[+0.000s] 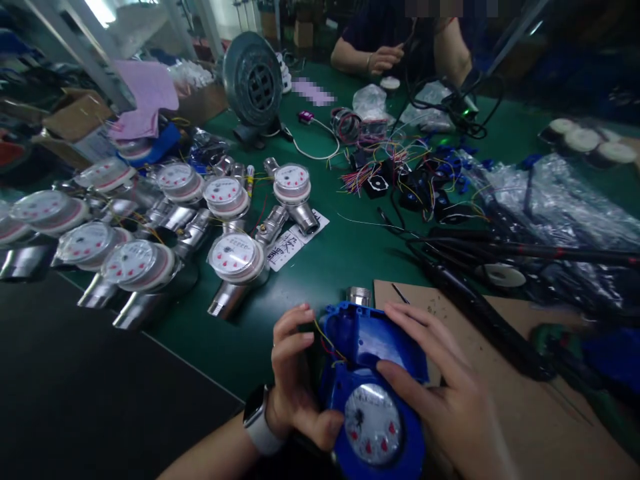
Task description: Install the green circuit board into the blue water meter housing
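My right grip (453, 390) is pressing around the blue meter housing's (350, 381) open lid (385, 340), thumb on its inner face, fingers along its far right edge. My left grip (295, 380) is curving by the housing's left side, thumb touching it; whether those fingers are closing on it, I cannot tell. The housing is sitting right before me at the bench's (330, 267) near side, its long axis running away from me and leaning slightly left, dial (373, 423) facing up, a threaded metal end (359, 295) pointing away beyond the lid.
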`<state>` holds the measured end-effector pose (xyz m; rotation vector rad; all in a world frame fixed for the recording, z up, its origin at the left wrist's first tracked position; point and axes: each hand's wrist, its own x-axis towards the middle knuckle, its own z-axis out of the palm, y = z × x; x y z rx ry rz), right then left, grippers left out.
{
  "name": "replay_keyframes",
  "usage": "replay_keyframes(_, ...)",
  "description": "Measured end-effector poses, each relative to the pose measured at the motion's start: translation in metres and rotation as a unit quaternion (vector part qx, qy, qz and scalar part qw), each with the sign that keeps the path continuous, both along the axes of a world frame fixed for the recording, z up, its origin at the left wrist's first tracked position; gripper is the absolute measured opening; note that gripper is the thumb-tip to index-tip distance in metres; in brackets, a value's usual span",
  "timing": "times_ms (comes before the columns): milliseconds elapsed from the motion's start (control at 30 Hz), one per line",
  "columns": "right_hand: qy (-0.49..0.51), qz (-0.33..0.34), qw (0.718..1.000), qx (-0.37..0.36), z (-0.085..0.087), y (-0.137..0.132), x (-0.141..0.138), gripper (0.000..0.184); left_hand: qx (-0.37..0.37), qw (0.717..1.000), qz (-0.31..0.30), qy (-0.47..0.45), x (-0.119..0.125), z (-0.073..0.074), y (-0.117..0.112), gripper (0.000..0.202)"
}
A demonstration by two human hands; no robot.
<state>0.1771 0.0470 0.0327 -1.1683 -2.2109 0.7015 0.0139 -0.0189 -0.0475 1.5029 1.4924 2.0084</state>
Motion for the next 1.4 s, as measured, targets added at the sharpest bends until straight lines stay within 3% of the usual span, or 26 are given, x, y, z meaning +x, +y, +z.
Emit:
replay_keyframes(100,0.001,-0.002,1.0,0.005,-0.001,0.001,0.0,0.043,0.005,0.999,-0.03,0.041,-0.004,0.006,0.0,0.065)
replay_keyframes(233,0.013,-0.002,1.0,-0.001,-0.002,0.002,0.0,0.042,-0.006,0.994,-0.055,0.098,-0.009,0.014,-0.002,0.04)
replay_keyframes(400,0.027,0.001,1.0,-0.013,-0.002,0.002,-0.001,0.044,0.039,0.994,-0.039,0.098,-0.008,0.011,-0.002,0.021)
replay_keyframes(800,0.024,0.003,0.999,-0.043,0.001,0.0,-0.001,0.046,0.027,0.995,-0.037,0.087,-0.007,0.008,-0.003,0.022)
replay_keyframes(900,0.022,0.004,0.999,-0.046,0.002,0.0,0.0,0.046,0.028,0.998,-0.037,0.052,-0.009,0.007,-0.002,0.046)
replay_keyframes(967,0.02,0.003,0.999,-0.044,0.002,-0.001,0.0,0.046,-0.002,0.999,-0.044,0.012,-0.013,0.012,0.003,0.072)
replay_keyframes(1033,0.014,0.002,0.999,-0.035,0.002,-0.001,0.0,0.046,-0.072,0.995,-0.07,-0.027,-0.021,0.02,0.013,0.08)
replay_keyframes(1167,0.008,0.01,1.0,-0.025,0.001,-0.004,-0.002,0.046,-0.204,0.969,-0.132,-0.04,-0.03,0.039,0.038,0.068)
replay_keyframes(1267,0.011,0.001,1.0,-0.021,-0.001,-0.006,-0.002,0.046,-0.229,0.96,-0.143,-0.074,-0.027,0.044,0.05,0.059)
replay_keyframes(1400,-0.001,0.021,0.999,0.026,-0.006,-0.002,0.004,0.055,-0.235,0.946,-0.142,-0.17,-0.018,0.039,0.053,0.053)
